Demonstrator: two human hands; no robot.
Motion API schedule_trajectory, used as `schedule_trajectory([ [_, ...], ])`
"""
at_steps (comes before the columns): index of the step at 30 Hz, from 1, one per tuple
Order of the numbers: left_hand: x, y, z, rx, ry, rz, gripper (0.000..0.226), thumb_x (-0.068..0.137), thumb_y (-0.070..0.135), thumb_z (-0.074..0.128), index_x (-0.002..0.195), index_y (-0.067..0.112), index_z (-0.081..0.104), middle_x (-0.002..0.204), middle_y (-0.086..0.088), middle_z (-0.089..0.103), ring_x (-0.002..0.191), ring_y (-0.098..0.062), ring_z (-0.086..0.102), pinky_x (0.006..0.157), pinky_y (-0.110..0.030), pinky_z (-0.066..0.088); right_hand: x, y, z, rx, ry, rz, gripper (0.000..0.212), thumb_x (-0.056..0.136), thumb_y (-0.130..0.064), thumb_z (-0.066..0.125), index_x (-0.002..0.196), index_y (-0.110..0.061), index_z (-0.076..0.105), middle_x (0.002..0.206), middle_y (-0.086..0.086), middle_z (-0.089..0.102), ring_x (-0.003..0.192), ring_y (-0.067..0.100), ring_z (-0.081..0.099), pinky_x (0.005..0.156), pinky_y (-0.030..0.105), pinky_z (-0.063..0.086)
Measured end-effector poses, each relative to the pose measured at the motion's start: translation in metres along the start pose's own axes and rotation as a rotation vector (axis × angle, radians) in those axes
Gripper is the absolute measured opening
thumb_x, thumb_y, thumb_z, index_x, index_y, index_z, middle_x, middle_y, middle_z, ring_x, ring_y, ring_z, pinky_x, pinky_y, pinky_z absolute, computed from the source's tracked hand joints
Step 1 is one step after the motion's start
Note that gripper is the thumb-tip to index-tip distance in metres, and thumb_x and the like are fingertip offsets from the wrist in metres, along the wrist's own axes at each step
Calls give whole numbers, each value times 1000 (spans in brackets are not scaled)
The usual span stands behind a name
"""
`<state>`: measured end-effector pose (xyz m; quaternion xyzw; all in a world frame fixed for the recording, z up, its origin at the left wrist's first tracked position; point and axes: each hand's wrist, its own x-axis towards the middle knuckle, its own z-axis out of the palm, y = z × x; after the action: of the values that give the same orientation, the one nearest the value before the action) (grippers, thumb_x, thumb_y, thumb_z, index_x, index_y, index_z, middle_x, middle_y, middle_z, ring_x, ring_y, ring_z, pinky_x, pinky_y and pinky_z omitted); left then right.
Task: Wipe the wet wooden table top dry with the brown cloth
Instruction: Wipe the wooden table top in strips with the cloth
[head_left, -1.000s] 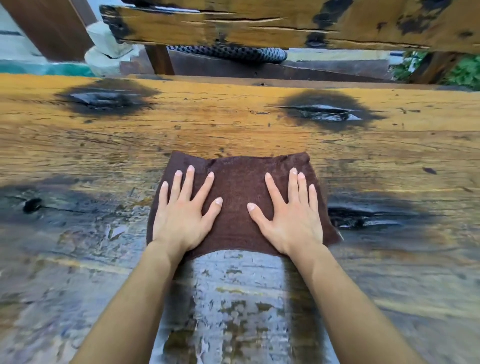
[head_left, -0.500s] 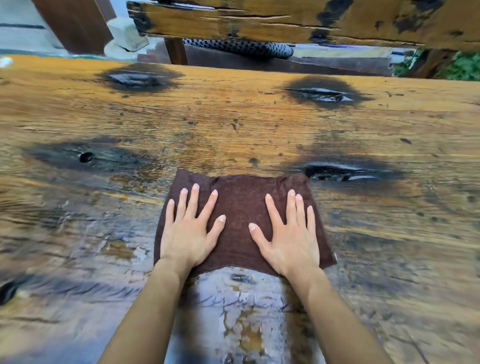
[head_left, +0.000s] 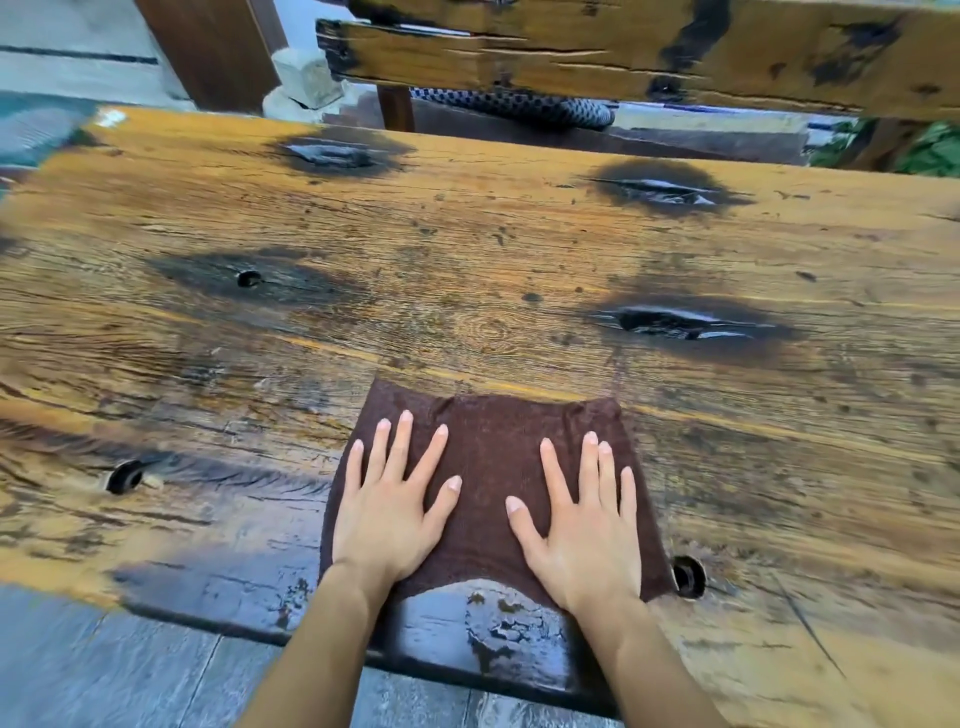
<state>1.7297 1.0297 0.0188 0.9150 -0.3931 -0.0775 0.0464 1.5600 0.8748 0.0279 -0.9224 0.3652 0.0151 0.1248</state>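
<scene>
The brown cloth (head_left: 488, 457) lies spread flat on the wooden table top (head_left: 467, 249), close to its near edge. My left hand (head_left: 389, 514) presses flat on the cloth's left half, fingers spread. On the right half my right hand (head_left: 582, 535) lies flat in the same way. Neither hand grips the fabric. A glossy wet patch (head_left: 498, 634) shines on the dark wood just behind the cloth, between my wrists. The wood beyond the cloth looks matt and streaky.
Dark knots (head_left: 680, 322) and small round holes (head_left: 688, 576) mark the table top. A rough wooden beam (head_left: 623, 57) runs across above the far edge. Grey wet floor planks (head_left: 130, 670) show below the near edge.
Both hands have dragged the cloth toward me across the table, from mid-table to near the front edge. The table's near edge and the floor have come into view.
</scene>
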Motion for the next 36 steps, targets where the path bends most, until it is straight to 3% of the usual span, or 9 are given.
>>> schedule_trajectory([
  [7,-54,-1,3,8,-6,-21,66,101,72,5,163,48,4,174,-1,-3,161,-23,-7,128,-51,3,-50,-5,9,-8,32,-3,80,99,-75,22,165,-31,23,173,20,10,161,35,9,127,56,9],
  [11,-80,2,4,-7,-22,-44,65,103,69,14,164,45,10,175,-2,3,161,-25,-1,127,-51,6,-75,-5,10,-19,29,-13,79,99,-73,30,164,-28,28,172,21,15,160,37,15,125,57,14],
  [17,-83,5,-1,-20,-52,-83,64,102,70,15,162,50,4,175,2,-2,161,-22,-7,127,-51,4,-76,-9,9,-22,39,-1,82,95,-72,37,164,-30,28,172,20,17,160,36,16,124,60,20],
  [26,-40,-5,-9,-25,-84,-128,65,101,73,16,161,53,1,175,3,-4,161,-22,-9,126,-51,2,-39,-14,9,-11,44,70,82,89,-76,43,161,-37,34,173,17,17,160,34,18,124,61,19],
  [36,68,-30,-18,-9,-82,-85,67,101,74,19,161,53,0,174,3,-11,160,-22,-14,127,-51,-1,67,-24,11,-23,67,143,75,98,-77,27,163,-42,24,174,16,11,161,32,8,126,60,15],
])
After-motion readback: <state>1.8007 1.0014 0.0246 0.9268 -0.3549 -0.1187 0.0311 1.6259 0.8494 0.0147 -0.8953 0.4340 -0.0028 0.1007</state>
